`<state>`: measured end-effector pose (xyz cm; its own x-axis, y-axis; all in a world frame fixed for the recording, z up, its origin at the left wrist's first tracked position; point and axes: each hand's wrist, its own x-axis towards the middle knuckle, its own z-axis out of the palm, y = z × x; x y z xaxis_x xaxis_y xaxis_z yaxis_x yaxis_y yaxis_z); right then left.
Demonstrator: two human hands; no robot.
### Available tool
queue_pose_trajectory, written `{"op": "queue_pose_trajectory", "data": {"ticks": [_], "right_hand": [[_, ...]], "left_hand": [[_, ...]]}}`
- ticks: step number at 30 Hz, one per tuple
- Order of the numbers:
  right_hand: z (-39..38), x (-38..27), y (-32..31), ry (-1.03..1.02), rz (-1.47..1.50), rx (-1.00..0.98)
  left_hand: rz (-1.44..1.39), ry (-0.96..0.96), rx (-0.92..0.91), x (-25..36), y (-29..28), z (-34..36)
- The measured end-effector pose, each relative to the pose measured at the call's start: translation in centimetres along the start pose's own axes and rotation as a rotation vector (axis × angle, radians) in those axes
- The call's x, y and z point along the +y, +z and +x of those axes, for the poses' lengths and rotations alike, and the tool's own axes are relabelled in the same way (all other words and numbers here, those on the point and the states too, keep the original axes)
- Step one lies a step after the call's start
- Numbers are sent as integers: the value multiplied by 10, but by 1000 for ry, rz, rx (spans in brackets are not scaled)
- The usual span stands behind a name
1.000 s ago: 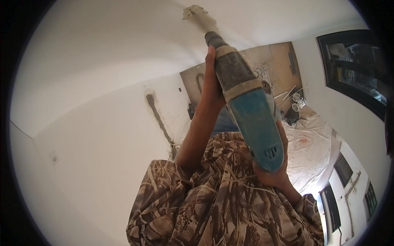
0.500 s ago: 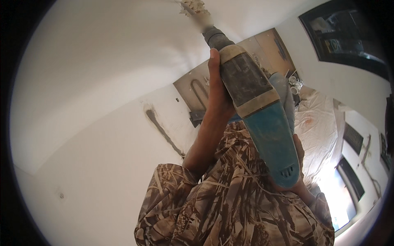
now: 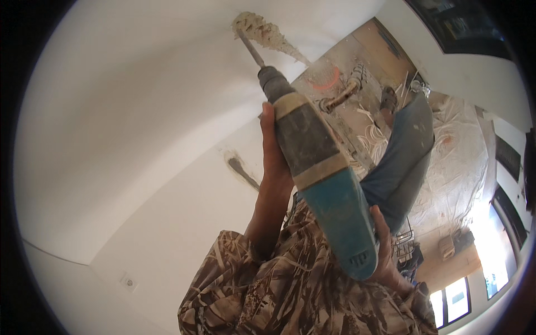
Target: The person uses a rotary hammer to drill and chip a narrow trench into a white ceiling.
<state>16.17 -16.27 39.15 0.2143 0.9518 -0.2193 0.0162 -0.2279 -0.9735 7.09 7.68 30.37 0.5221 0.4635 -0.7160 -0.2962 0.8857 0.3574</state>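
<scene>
The left hand has its grip around the front of the teal power drill, and the right hand holds its rear end. The drill slants upward, its bit tip at the edge of a rough, broken patch in the white wall.

The dusty floor bears a crumpled plastic sheet; loops of pale cable lie near it.
</scene>
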Motion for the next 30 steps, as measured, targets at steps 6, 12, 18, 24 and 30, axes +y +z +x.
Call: {"op": "queue_pose_trajectory", "data": {"ticks": [6,12,18,24,30], "right_hand": [[-9,22,12,14,111,39],[-16,30,33,97,261,128],[-33,47,47,-15,178,228],[-30,48,44,-75,36,208],[-31,48,56,-114,161,210]], "left_hand": [[110,-22,-60,5,-13,2],[231,-62,-89,13,-23,-4],[263,-98,-91,12,-23,-21],[300,-99,-128,11,-32,-18],[339,-115,-114,19,-21,-23]]}}
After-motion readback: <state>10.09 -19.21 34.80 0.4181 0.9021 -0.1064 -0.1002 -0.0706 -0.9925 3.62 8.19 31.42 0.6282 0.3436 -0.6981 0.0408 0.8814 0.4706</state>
